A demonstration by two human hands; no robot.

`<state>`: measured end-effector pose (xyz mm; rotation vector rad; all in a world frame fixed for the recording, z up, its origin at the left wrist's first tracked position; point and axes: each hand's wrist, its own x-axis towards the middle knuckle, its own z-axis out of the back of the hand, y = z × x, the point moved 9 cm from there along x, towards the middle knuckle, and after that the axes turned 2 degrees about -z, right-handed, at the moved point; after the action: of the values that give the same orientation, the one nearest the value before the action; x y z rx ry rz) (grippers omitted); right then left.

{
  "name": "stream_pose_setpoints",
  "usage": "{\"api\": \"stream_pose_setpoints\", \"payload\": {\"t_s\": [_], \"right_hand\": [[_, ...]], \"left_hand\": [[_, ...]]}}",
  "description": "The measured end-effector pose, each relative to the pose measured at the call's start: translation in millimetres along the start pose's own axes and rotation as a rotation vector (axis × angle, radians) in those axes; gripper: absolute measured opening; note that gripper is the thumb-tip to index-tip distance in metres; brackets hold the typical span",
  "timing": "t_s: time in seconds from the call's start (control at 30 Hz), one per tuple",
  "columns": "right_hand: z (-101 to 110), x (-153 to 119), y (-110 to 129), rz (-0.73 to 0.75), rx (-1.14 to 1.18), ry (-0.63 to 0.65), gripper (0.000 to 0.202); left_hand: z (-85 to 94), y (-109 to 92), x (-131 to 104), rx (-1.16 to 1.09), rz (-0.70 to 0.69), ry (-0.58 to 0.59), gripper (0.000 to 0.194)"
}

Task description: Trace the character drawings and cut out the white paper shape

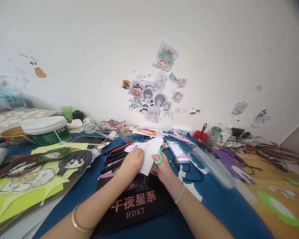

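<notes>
My left hand (135, 160) is closed on a sheet of white paper (149, 156), which it holds up over the blue desk. In my right hand (162, 167) is a pair of scissors with green handles (158, 157); my fingers are wrapped around them. The blades point away from me, close to the paper's right edge. Whether they touch the paper I cannot tell. Below both hands lies a black case (134, 205) with pinkish lettering. Several dark marker pens (114, 161) lie just left of my left hand.
Cut-out drawings on yellow paper (32, 199) cover the left side. Behind them stand a white-lidded tub (46, 127) and a phone (89, 140). To the right lie a clear plastic roll (214, 169), a black cable (189, 179) and purple card (233, 166). Bottles (215, 134) stand near the wall.
</notes>
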<state>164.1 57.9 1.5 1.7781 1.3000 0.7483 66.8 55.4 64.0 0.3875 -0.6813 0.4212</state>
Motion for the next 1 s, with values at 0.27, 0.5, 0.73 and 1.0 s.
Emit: {"api": "stream_pose_setpoints", "payload": {"t_s": [0.27,0.5,0.73,1.0], "right_hand": [[-2.2,0.6,-0.6,0.024,0.025,-0.011,0.036],[3.3,3.9,-2.5,0.050,-0.008,-0.032,0.033],[9.0,6.8,-3.5,0.059,-0.063,-0.073,0.036],[8.5,-4.7,20.0,0.154,-0.195,-0.147,0.035]], "left_hand": [[-9.6,-0.1,0.7,0.091,0.003,0.090,0.021],[-9.7,2.8,-1.2,0.020,0.056,0.108,0.020],[2.7,3.0,-5.9,-0.255,0.132,-0.057,0.021],[5.0,20.3,-6.4,-0.500,0.420,-0.064,0.021]]}}
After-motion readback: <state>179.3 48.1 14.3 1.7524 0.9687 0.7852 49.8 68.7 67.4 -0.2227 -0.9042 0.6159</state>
